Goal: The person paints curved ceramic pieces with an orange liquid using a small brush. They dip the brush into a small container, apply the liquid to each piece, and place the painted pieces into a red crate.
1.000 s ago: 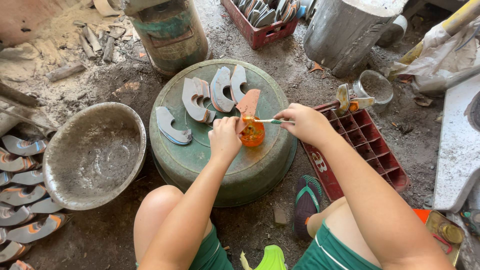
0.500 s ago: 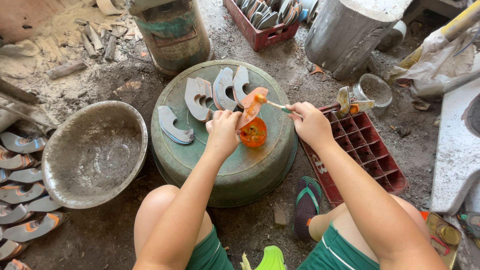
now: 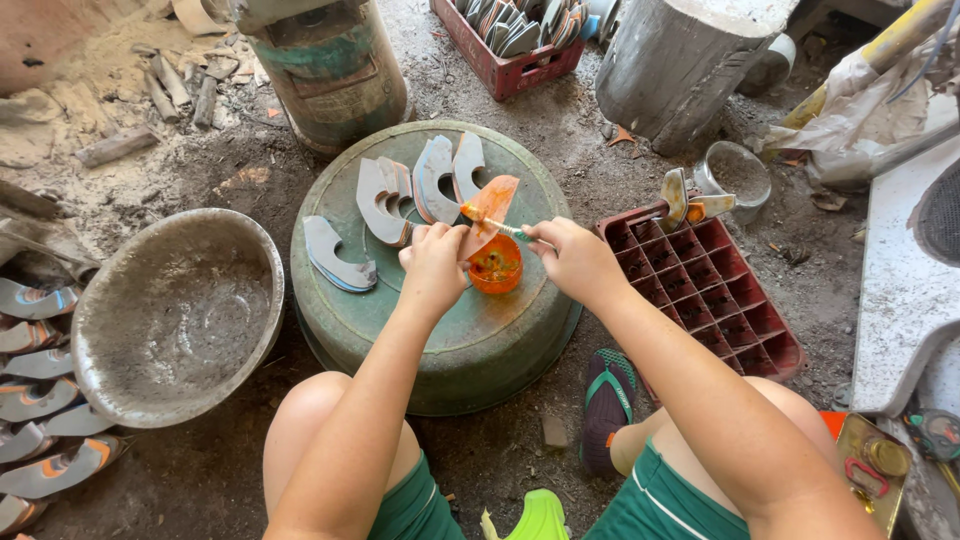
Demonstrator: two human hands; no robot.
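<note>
My left hand (image 3: 434,262) grips a curved sole-shaped piece (image 3: 487,208) coated orange, tilted above a small orange pot (image 3: 496,265). My right hand (image 3: 572,258) holds a thin brush (image 3: 492,222) whose tip touches the orange piece. Both hands are over an upturned green basin (image 3: 440,330) that serves as a work surface. Several grey curved pieces (image 3: 400,192) lie on the basin's far side, and one more grey piece (image 3: 335,258) lies at its left.
A big grey metal bowl (image 3: 175,310) sits left of the basin. A dark red crate (image 3: 705,290) stands at the right, another red crate (image 3: 510,40) with pieces at the back. A rusty drum (image 3: 325,65), a grey cylinder (image 3: 685,60) and a small cup (image 3: 738,172) stand behind.
The brush left the orange pot and rose to the orange piece, which my left hand has lifted and tilted up.
</note>
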